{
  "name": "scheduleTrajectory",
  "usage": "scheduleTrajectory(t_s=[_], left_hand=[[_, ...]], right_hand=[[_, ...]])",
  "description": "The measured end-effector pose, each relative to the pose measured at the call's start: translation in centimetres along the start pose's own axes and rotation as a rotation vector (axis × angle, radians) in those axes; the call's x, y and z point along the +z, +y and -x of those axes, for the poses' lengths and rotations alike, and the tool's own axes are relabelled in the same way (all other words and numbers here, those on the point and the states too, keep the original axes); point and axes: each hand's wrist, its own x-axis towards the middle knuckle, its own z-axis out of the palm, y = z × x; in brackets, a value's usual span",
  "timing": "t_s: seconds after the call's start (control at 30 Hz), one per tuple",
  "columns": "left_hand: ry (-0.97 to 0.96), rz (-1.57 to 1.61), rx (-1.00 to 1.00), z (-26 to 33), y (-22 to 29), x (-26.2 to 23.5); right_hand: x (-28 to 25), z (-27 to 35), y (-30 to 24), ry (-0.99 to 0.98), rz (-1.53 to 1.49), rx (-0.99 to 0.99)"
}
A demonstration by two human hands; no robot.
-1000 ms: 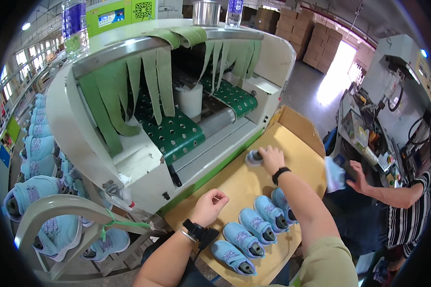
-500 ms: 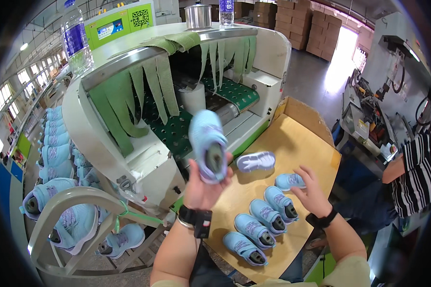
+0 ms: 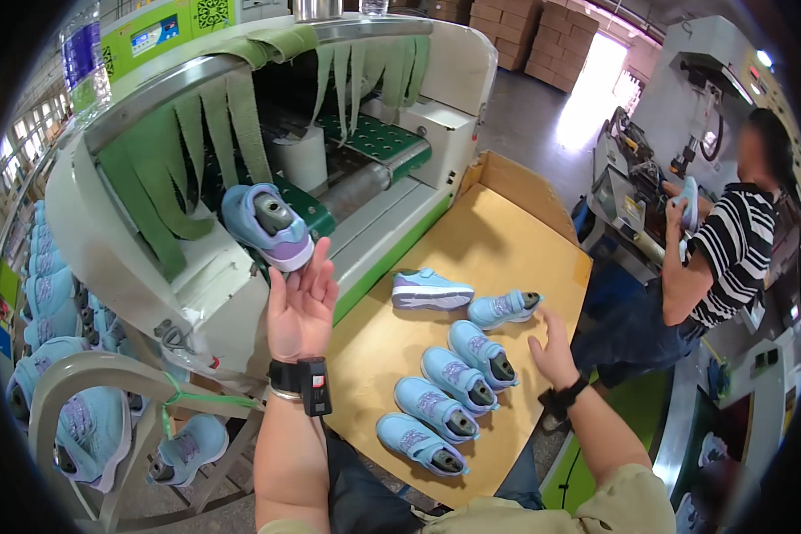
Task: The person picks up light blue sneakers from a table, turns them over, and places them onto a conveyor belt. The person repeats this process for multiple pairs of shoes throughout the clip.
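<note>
So the blue-and-lilac shoe [image 3: 267, 224] is leaving the left hand [image 3: 301, 307] now — fingers spread, shoe toward the green conveyor [image 3: 378, 142]. Right hand [image 3: 554, 349] is hovering open by the shoe row [image 3: 454, 392] on the tabletop [image 3: 498, 249].

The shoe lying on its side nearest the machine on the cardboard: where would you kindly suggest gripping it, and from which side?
Probably across the heel end of the side-lying shoe, coming from above with the right hand. It lies flat on the cardboard tray, apart from the others, with free room above.
</note>
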Motion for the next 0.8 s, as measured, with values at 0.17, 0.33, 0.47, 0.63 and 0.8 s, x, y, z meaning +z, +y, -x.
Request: scheduleTrajectory(t_s=[0.17, 0.33, 0.47, 0.63, 0.8], left_hand=[[0.059, -0.094, -0.110, 1.1, -0.9, -0.8], [0.198, -0.223, -0.195, 2.4, -1.3, -1.2], [0.238, -0.237, -0.219, 3.2, -0.8, -0.7], [0.240, -0.304, -0.284, 2.9, -1.9, -0.8], [0.204, -0.386, -0.338, 2.2, -3.0, -1.1]], right_hand=[[0.6, -6.1, 2.3, -0.177, 0.446, 0.064], [-0.8, -7.2, 1.3, -0.279, 0.059, 0.045], [-5.0, -9.1, -5.9, -0.167, 0.114, 0.034], [-3.2, -19.5, -14.2, 0.158, -0.237, -0.315], [5.0, -33.0, -20.5, 0.221, -0.243, -0.428]])
